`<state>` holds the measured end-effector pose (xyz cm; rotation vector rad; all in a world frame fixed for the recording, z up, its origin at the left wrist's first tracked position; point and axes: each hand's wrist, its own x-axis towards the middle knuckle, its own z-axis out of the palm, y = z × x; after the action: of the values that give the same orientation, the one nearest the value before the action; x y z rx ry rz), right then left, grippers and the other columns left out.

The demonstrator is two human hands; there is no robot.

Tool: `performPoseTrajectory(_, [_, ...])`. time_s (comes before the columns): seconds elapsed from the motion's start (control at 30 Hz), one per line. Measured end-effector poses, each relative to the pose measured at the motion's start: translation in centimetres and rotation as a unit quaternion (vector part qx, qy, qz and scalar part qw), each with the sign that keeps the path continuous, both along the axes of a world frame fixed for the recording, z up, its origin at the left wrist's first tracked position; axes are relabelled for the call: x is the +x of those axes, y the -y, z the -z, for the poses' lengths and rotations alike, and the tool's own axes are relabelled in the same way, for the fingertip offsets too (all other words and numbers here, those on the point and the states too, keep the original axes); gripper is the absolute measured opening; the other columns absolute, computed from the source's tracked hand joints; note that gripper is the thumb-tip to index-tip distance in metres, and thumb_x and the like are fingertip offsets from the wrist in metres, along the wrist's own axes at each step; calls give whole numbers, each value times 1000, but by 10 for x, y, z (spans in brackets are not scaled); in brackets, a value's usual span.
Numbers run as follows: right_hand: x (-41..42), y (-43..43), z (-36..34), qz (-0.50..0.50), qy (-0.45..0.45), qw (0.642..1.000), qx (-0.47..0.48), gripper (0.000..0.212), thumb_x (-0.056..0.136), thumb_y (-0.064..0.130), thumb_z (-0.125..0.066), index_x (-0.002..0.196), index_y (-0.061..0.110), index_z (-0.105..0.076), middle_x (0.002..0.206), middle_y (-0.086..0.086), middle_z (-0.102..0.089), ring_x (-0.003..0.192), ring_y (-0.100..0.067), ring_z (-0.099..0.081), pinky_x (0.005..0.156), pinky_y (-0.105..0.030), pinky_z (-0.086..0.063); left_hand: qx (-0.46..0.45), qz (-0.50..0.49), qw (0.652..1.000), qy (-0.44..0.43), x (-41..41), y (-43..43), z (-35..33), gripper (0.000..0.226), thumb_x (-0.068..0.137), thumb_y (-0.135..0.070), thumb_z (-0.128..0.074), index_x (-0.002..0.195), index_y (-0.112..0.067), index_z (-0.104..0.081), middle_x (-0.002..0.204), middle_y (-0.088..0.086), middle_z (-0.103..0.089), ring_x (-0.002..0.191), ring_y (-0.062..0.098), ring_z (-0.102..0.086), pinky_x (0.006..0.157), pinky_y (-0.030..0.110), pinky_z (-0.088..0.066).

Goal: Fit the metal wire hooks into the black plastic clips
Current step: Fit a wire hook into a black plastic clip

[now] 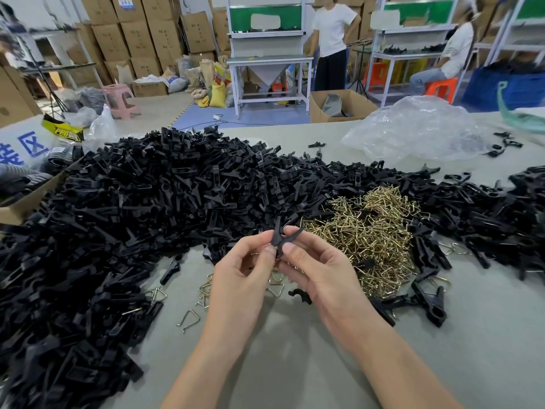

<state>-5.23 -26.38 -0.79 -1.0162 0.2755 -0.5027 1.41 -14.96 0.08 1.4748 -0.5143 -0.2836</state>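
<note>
An open cardboard box stood at the far left edge of the tabletop, with dark pieces inside that were too blurred to name. On the floor beyond the tabletop, a second cardboard box held something grey and crumpled. A clear plastic bag lay rumpled on the right of the tabletop; what it held could not be made out.

Your left hand and right hand met above the near middle of the tabletop. Both pinched one black plastic clip between thumb and fingers, and its two legs splayed upward past your fingertips. You could not tell whether a hook already sat in it.

The big pile of black clips spread to the left of your hands and behind them. The heap of brass-coloured wire hooks lay just beyond your right hand. A few loose hooks lay on the tabletop beside your left hand, and some finished clips lay near your right forearm.
</note>
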Motion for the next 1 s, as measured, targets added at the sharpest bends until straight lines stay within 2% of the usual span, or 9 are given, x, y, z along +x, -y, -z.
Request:
performPoseTrajectory(0.1, [1,1,2,11,15,1000,-4,27,79,17,-75,105,18,-78,114,-13,-75,112,-32,-70,96,-38,-57,27,-2,998,56,-4,0,-1,21,95,-22,-67,112,-35,-71,91,-9,-73,82,4,-66,72,14,-49])
performPoseTrajectory(0.23, [2,4,4,38,27,999,-18,27,77,21,-77,104,19,-78,110,-12,-75,109,-36,-71,95,-43,-58,54,-4,990,133,-9,3,0,39,91,-25,-73,103,-61,-64,96,-15,-67,91,4,-65,78,12,-48])
performPoseTrajectory(0.43, [-3,0,-1,-19,9,995,-99,30,90,31,-65,114,15,-75,115,-9,-75,113,-24,-70,97,-32,-56,2,22,997,71,-6,1,1,23,93,-20,-69,106,-38,-72,97,-10,-77,95,10,-72,82,21,-56])
performPoseTrajectory(0.53, [-4,2,-5,37,10,993,-109,28,92,26,-63,113,11,-71,106,-7,-77,101,-21,-73,86,-28,-59,85,-14,988,129,-5,-1,5,9,96,-36,-64,96,-43,-60,85,-13,-74,84,6,-70,75,26,-54])
performPoseTrajectory(0.6, [-6,8,-6,78,11,994,-76,21,95,20,-62,113,10,-70,101,-7,-77,93,-22,-75,82,-27,-60,194,-29,951,239,-2,-4,8,6,94,-49,-58,95,-44,-55,84,-17,-67,84,2,-62,74,23,-48])
performPoseTrajectory(0.67, [-7,14,-6,106,11,993,-43,17,98,14,-60,112,11,-70,94,-4,-75,86,-20,-74,78,-26,-60,299,-9,882,364,2,-7,11,16,93,-53,-54,98,-39,-59,91,-20,-59,93,1,-52,84,25,-41])
performPoseTrajectory(0.77, [-8,20,-5,130,5,990,-51,19,96,9,-62,104,21,-74,89,1,-75,84,-15,-72,78,-23,-58,415,31,806,421,7,-13,15,33,93,-62,-44,110,-40,-61,103,-22,-50,105,7,-45,92,27,-31])
performPoseTrajectory(0.87, [-8,21,-2,133,-22,985,-110,32,96,6,-64,95,34,-79,96,4,-77,92,-12,-73,84,-21,-57,429,51,804,408,13,-21,16,32,96,-58,-46,117,-41,-61,105,-24,-48,110,7,-43,93,26,-32])
performPoseTrajectory(1.0, [-8,18,1,146,-60,963,-217,35,97,8,-65,117,37,-65,105,22,-73,101,-3,-70,90,-16,-52,463,29,783,413,10,-14,15,33,100,-54,-40,123,-39,-60,111,-20,-53,114,9,-46,96,26,-31])
